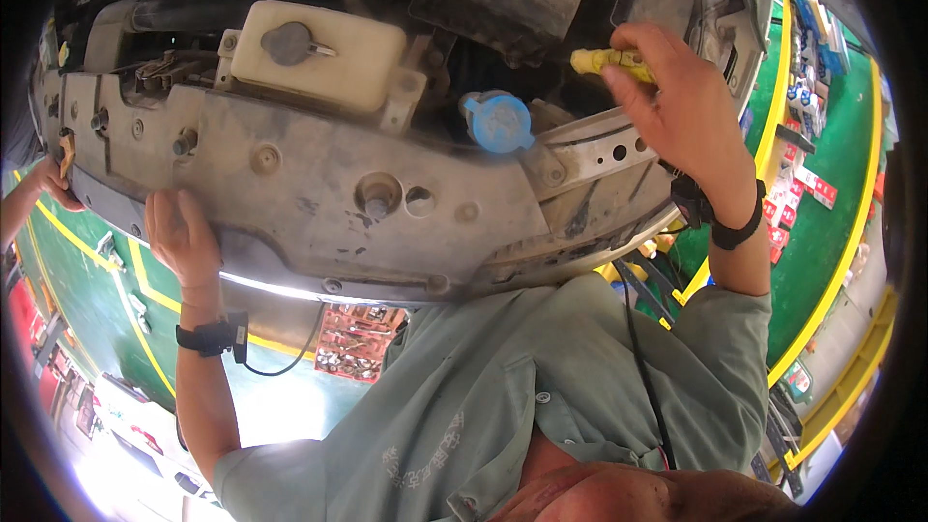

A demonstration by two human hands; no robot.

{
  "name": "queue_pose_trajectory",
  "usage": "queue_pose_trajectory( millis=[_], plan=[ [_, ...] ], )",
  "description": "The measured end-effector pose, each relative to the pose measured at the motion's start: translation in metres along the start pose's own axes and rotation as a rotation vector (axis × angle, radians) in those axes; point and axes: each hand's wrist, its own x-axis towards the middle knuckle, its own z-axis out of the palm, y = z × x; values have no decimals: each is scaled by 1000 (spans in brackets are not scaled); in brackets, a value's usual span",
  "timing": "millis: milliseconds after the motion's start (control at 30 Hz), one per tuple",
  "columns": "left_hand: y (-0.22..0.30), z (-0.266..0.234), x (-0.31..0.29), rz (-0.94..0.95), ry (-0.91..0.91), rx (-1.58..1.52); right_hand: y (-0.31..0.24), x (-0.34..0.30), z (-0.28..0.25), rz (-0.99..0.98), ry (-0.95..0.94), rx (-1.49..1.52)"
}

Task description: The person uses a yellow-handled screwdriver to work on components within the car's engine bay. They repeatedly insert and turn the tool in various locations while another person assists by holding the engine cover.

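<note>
My right hand (677, 97) is raised over the right side of an engine bay. Its thumb and fingers are closed round a short yellow thing shaped like a tool handle (586, 61); the palm hides part of it, so its kind is unclear. My left hand (184, 240) lies on the front edge of the dusty grey panel (319, 184), fingers bent over it and holding nothing. Between my hands, a blue cap (502, 123) stands up behind the panel. To its left sits a cream plastic tank (358, 63) with a dark round cap (287, 43).
Another person's hand (60, 186) is at the panel's far left end. A pale metal bar (599, 147) runs along the right. Below the panel, a red tray of tools (353, 340) lies on the green floor. Boxes (788, 198) stand at the right, near yellow lines.
</note>
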Motion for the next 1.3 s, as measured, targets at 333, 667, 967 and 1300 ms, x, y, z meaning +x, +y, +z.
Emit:
queue_pose_trajectory(
  millis=[333,667,967,1300],
  plan=[
    [17,-6,3,-12,-8,-27,-33,49,-25,54,344,83],
    [19,-9,5,10,-4,-75,-17,107,35,-33,260,50],
    [22,-9,5,-39,-2,-104,-17,115,42,-123,267,11],
    [21,-9,5,-29,7,-102,-22,119,39,-72,185,-55]
  ],
)
